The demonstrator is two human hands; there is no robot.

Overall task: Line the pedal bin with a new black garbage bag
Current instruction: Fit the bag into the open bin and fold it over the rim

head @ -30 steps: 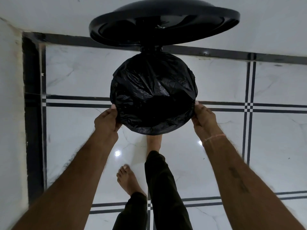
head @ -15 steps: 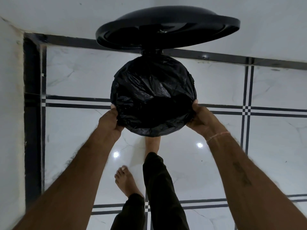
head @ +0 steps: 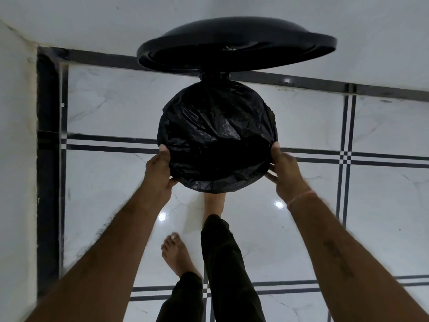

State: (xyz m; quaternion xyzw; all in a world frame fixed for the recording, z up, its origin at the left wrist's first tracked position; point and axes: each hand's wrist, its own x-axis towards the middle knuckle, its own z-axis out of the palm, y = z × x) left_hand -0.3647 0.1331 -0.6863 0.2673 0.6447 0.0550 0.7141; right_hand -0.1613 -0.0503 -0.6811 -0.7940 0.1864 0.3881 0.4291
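A round pedal bin stands on the floor below me, its black lid raised at the far side. A crinkled black garbage bag is stretched over the bin's mouth and folded down around the rim, hiding the bin's body. My left hand grips the bag's folded edge at the near left of the rim. My right hand grips the edge at the near right. One bare foot reaches under the bin's front, where the pedal is hidden.
White marble floor tiles with black inlay lines surround the bin. A white wall runs close on the left, and another wall stands behind the bin. My other bare foot rests on the floor near me.
Both hands have slid a little toward me along the rim, pressing the bag's edge lower around it. The view has dipped slightly.
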